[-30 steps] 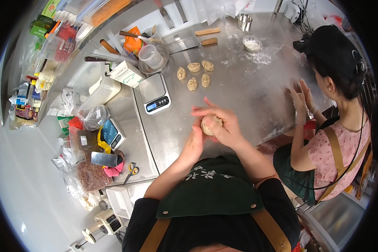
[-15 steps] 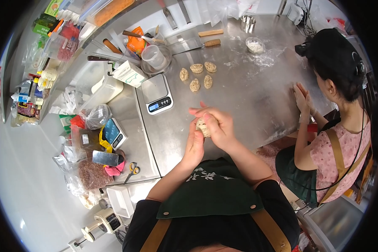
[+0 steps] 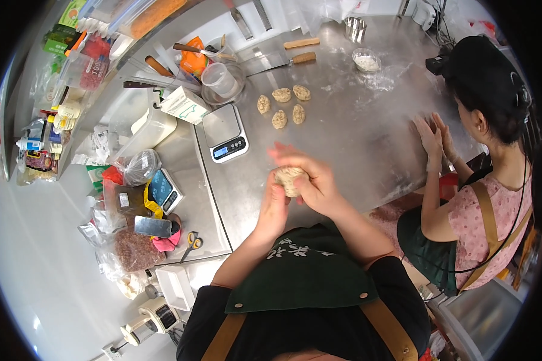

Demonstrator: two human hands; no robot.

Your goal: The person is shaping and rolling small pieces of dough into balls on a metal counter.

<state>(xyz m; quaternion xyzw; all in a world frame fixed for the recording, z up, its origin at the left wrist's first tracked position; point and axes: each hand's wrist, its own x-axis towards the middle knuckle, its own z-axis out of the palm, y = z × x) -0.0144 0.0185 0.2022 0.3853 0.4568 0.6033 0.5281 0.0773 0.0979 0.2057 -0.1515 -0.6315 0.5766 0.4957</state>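
Between my palms sits a lump of pale, speckled dough (image 3: 291, 181). My left hand (image 3: 271, 203) is closed on its left and underside. Around its top and right side curves my right hand (image 3: 319, 185), its fingertips blurred by motion. The hands are raised in front of my apron, over the near edge of the steel table (image 3: 355, 156). Beyond them on the steel lie several small oval dough pieces (image 3: 281, 95) in two loose rows. A flat kitchen scale (image 3: 223, 129) with a lit display stands to their left.
On the right a co-worker (image 3: 488, 120) leans over the table, hands together. Farther back are a bowl of white flour (image 3: 366, 61), a metal cup (image 3: 355, 29) and a wooden-handled blade (image 3: 271, 62). At left are a carton (image 3: 185, 106), scissors (image 3: 191, 245), a phone (image 3: 153, 226) and bagged ingredients.
My hands have shifted slightly around the dough, and more of it shows between them. The co-worker's hands have moved a little and spread apart. The dough pieces on the table stay put.
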